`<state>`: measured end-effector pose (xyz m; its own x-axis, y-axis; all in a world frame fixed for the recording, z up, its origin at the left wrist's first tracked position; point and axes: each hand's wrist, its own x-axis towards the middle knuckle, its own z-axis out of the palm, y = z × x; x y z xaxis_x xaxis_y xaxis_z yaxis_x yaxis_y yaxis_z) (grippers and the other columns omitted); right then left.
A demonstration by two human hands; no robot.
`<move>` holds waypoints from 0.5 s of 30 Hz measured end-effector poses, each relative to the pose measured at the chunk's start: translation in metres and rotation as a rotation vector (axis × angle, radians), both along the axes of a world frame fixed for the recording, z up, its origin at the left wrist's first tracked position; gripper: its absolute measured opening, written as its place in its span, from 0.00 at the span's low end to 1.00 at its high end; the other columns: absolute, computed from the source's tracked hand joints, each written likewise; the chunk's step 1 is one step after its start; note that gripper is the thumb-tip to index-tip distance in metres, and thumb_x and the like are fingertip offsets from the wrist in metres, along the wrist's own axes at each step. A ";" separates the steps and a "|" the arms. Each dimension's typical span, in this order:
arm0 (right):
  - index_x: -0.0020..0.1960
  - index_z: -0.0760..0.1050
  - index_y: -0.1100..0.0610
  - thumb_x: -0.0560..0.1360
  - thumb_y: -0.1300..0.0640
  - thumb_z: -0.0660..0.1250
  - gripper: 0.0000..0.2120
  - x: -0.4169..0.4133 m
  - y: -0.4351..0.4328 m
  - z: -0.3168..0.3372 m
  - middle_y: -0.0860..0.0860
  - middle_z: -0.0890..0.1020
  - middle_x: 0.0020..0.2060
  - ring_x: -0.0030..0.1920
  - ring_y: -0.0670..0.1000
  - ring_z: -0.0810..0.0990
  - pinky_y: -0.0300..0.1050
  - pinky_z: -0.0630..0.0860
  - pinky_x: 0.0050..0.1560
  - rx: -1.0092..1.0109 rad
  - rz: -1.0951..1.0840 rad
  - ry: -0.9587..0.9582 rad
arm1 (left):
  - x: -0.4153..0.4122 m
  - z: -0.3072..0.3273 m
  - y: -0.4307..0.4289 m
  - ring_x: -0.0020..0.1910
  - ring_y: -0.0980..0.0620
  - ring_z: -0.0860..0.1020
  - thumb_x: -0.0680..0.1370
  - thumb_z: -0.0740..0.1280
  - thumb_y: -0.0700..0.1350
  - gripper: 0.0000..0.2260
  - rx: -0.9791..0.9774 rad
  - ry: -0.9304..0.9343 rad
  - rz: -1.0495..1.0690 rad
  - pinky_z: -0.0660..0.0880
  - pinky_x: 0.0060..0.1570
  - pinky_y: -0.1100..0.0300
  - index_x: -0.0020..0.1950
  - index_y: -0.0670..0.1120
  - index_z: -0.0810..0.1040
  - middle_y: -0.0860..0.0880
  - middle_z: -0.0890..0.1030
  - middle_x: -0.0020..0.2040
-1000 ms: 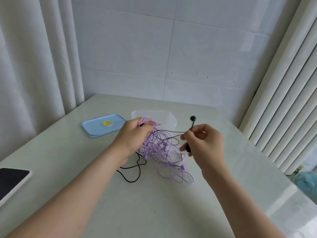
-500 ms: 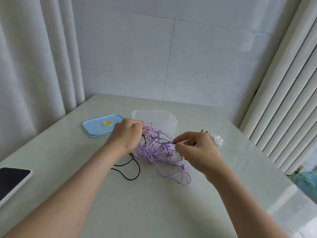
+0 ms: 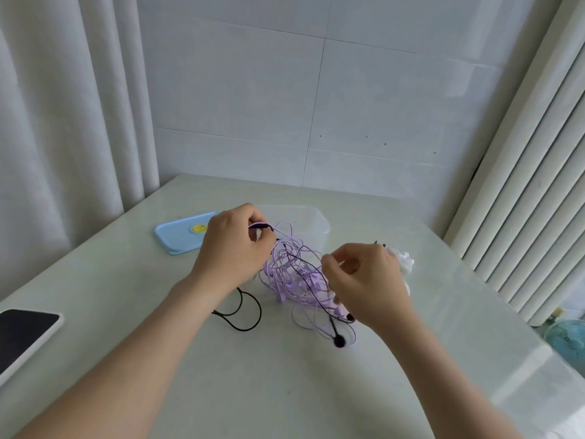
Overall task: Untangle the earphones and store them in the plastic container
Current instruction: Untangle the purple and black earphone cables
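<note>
Pale tabletop (image 3: 285, 391), tangled earphones (image 3: 289, 274) between left hand (image 3: 234, 247) and right hand (image 3: 367, 280), cords pinched in both.

Over the counter (image 3: 285, 391), the left hand (image 3: 234, 248) grips the top of the tangled purple and black earphones (image 3: 291, 274) and the right hand (image 3: 367, 280) pinches a strand at their right, with the clear container (image 3: 316, 217) just beyond, a blue lid (image 3: 177, 236) to its left and a phone (image 3: 25, 331) near left.
</note>
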<state>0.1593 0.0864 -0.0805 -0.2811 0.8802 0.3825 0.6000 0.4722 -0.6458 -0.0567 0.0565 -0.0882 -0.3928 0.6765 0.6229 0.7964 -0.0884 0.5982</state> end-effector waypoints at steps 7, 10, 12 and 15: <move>0.60 0.75 0.47 0.80 0.59 0.70 0.12 -0.013 0.000 -0.011 0.38 0.82 0.55 0.56 0.40 0.81 0.32 0.71 0.55 0.252 0.157 0.149 | 0.008 0.012 -0.005 0.36 0.58 0.79 0.76 0.73 0.40 0.06 -0.004 -0.298 -0.297 0.73 0.39 0.63 0.44 0.52 0.84 0.53 0.85 0.39; 0.74 0.67 0.44 0.83 0.58 0.67 0.23 -0.018 -0.003 -0.015 0.35 0.75 0.68 0.67 0.40 0.75 0.34 0.70 0.63 0.179 0.284 0.160 | 0.009 0.016 -0.007 0.38 0.45 0.77 0.76 0.74 0.40 0.08 -0.049 -0.366 -0.497 0.70 0.45 0.57 0.47 0.54 0.87 0.54 0.88 0.45; 0.77 0.65 0.41 0.83 0.55 0.67 0.26 -0.018 -0.002 -0.016 0.36 0.75 0.69 0.71 0.40 0.73 0.37 0.68 0.68 0.150 0.316 0.132 | 0.010 0.017 -0.009 0.44 0.34 0.77 0.74 0.74 0.43 0.08 -0.069 -0.367 -0.560 0.70 0.47 0.51 0.49 0.55 0.87 0.53 0.88 0.48; 0.69 0.72 0.38 0.81 0.51 0.70 0.19 -0.015 0.003 -0.019 0.36 0.81 0.56 0.63 0.42 0.76 0.54 0.71 0.66 0.217 0.268 0.065 | 0.010 0.018 -0.011 0.42 0.33 0.74 0.72 0.73 0.43 0.09 -0.103 -0.298 -0.569 0.67 0.43 0.53 0.49 0.55 0.87 0.53 0.87 0.46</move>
<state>0.1443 0.0896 -0.0999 -0.4600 0.6748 0.5771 0.3976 0.7376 -0.5457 -0.0465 0.0451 -0.0701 -0.1011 0.8801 0.4638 0.4408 -0.3783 0.8140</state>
